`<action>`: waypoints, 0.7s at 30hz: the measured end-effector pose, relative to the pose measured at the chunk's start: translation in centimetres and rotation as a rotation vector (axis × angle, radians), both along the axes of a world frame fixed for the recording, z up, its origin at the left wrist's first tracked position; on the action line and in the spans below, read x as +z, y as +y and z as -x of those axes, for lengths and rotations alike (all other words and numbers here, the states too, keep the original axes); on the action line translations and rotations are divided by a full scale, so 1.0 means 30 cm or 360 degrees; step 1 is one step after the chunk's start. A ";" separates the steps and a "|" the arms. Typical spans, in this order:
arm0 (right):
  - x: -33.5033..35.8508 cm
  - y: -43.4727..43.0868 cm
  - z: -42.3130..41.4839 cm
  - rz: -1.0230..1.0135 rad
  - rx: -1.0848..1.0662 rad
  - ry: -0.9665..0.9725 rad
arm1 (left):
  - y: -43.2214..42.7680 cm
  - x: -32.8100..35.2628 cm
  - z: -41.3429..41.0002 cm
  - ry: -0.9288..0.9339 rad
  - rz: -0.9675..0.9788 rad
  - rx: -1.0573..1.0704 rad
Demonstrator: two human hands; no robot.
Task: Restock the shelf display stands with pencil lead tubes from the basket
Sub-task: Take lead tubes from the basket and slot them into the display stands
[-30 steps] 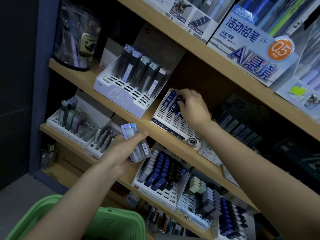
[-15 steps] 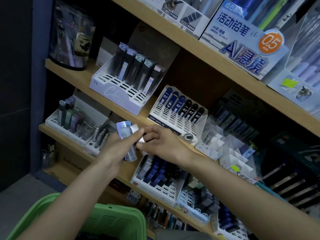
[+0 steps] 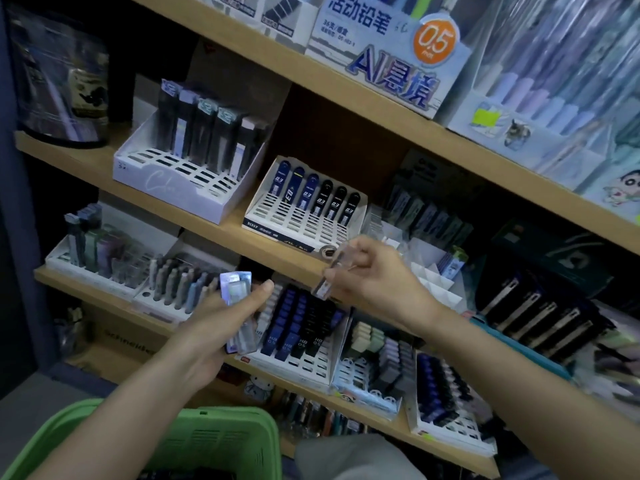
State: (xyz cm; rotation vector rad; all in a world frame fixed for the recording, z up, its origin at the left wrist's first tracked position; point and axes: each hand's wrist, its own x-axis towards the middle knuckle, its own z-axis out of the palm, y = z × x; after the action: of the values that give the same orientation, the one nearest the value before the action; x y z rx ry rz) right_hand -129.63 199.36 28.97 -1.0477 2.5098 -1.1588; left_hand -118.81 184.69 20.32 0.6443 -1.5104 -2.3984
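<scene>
My right hand pinches one clear tube, tilted near-upright just below the white stand, while my left hand grips the spare tubes.

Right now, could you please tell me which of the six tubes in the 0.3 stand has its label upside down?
The second tube from the left: only its 0.3 label reads inverted, and it is a darker blue than its blue neighbours.

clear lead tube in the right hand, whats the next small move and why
Probably carry the clear plastic lead tube, pinched by the right hand, up to an empty front slot of the large white slotted stand. Its back-row tubes have similar shiny tops, and the left hand grips spare tubes.
</scene>
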 end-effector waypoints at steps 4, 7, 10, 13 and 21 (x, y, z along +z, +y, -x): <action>0.079 0.085 0.064 0.0201 -0.0268 0.0413 | 0.053 0.025 0.028 0.0012 0.0009 -0.0062; 0.109 0.103 0.111 0.0210 -0.0394 0.0629 | 0.086 0.039 0.052 -0.0012 0.0017 -0.0093; 0.102 0.099 0.145 0.0108 -0.0381 0.0780 | 0.117 0.050 0.070 -0.0016 0.0014 -0.0146; 0.080 0.090 0.170 0.0051 -0.0332 0.0842 | 0.134 0.052 0.078 -0.0002 0.0031 -0.0157; 0.044 0.079 0.207 -0.0020 -0.0248 0.0761 | 0.135 0.043 0.080 -0.0056 0.0058 -0.0173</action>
State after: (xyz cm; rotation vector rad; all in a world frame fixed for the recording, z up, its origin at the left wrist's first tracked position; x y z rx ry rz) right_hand -135.84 201.74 30.28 -1.2720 3.0039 -1.0235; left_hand -121.22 188.75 21.61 0.6143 -1.6395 -2.4444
